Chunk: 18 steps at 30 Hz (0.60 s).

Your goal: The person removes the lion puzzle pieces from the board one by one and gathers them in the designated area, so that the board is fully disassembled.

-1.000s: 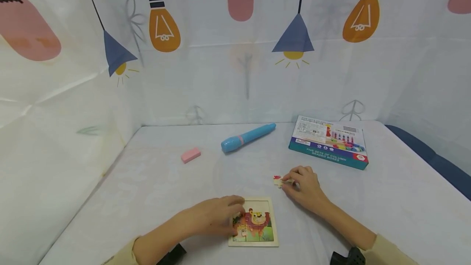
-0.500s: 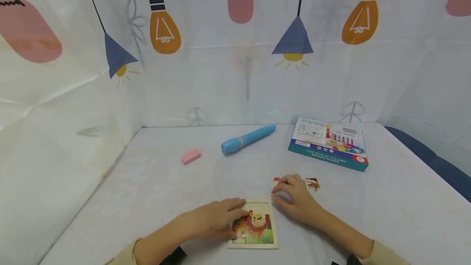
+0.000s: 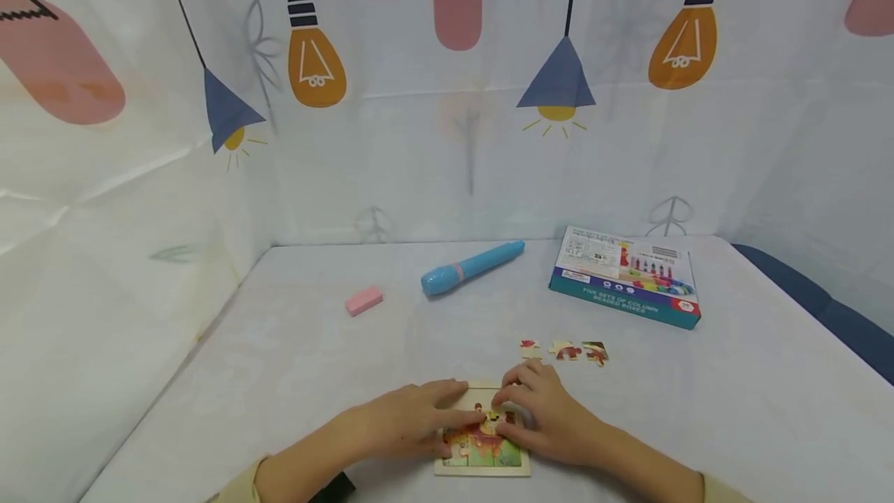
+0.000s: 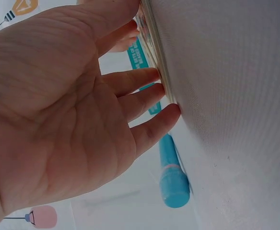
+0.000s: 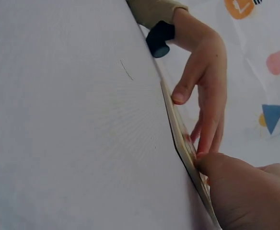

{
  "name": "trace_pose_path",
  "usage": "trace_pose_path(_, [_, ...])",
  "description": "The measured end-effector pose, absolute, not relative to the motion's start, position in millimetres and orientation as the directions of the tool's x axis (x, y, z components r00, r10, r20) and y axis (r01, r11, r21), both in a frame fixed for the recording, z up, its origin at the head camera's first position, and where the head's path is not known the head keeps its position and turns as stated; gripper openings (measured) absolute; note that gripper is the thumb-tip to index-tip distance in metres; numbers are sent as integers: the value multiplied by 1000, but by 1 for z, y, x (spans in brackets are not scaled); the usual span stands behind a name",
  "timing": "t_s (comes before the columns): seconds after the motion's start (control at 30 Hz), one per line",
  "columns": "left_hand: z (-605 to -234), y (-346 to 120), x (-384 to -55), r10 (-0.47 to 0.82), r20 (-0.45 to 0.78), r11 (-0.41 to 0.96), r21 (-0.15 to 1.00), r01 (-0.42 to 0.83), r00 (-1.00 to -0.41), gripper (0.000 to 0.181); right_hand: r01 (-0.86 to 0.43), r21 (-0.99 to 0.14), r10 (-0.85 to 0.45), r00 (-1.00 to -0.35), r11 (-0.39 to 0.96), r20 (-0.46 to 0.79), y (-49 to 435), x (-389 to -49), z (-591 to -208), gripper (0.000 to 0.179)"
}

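Note:
A small wooden jigsaw puzzle [image 3: 482,470] with a pale frame and a lion picture lies on the table before me. My left hand [image 3: 408,421] rests over its left side, its index finger reaching across the lion. In the left wrist view the fingertips [image 4: 171,112] of that hand meet the frame's edge. From the other side, my right hand [image 3: 552,418] reaches over the upper right of the puzzle, thumb and index finger apart at the lion's head. Its thumb [image 5: 208,164] touches the puzzle in the right wrist view. Part of the picture is hidden under both hands.
Loose jigsaw pieces lie beyond the right hand: a pale one [image 3: 529,349], a middle one [image 3: 566,351] and a brown one [image 3: 596,352]. Farther back are a pink block [image 3: 364,301], a blue pen-shaped device [image 3: 471,268] and a flat toy box [image 3: 625,278].
My right hand has moved from the loose pieces toward me and left, onto the puzzle, uncovering three pieces. The left hand stays on the frame, its index finger now farther across the picture.

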<state>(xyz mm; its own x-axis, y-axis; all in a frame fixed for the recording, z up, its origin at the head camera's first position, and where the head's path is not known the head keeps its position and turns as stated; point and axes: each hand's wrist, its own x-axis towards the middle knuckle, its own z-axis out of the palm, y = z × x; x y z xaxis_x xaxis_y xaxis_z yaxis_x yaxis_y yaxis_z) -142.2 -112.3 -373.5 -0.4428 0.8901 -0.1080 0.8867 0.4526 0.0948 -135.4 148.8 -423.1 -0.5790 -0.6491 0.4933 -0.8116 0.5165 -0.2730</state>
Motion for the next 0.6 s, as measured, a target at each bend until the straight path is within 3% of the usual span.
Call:
trace_pose_path(0.13, [-373,-112,-141,884,-125,462,91,882,-450,52,-822,-254,-681,-566,509,464,144,-129,-421,18])
trace_pose_path(0.43, [-374,-112,-139,885,-113,461,70,884,-452,52,-744,-137,-656,-649,654,386,135,-113,-411,36])
trace_pose_path(0.6, [-374,-112,-139,887,-108,455,52,889,-448,52,-748,-183,-647,-649,638,400,133,-111,-412,30])
